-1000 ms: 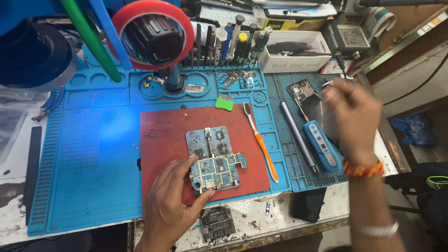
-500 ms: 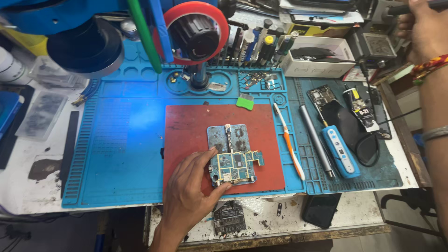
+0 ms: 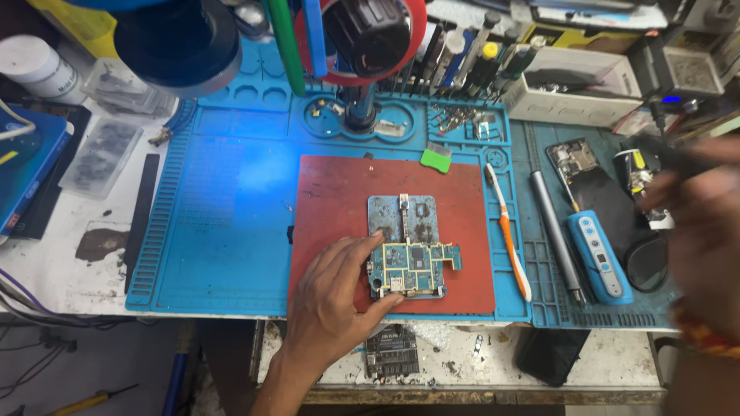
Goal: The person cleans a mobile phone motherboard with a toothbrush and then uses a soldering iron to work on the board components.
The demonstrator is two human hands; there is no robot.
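A green-blue phone circuit board [image 3: 416, 266] lies in a grey metal holder [image 3: 405, 212] on the red mat [image 3: 339, 200]. My left hand [image 3: 331, 300] rests on the mat, its fingertips pressing the board's left edge and lower corner. At the far right my right hand [image 3: 705, 223] is blurred. It hovers above the blue work mat [image 3: 216, 216], closed around a dark rod-like tool [image 3: 667, 152] that points up and left.
An orange and white brush [image 3: 509, 231], a grey metal driver [image 3: 551, 227], a blue handheld device [image 3: 597, 254] and an opened phone body [image 3: 586, 173] lie right of the red mat. A microscope head [image 3: 370, 31] hangs over the back. A small black board [image 3: 391, 350] sits at the bench edge.
My right hand has come down from the upper right shelf area with a dark tool in it. My left hand stays on the board. The view has shifted slightly.
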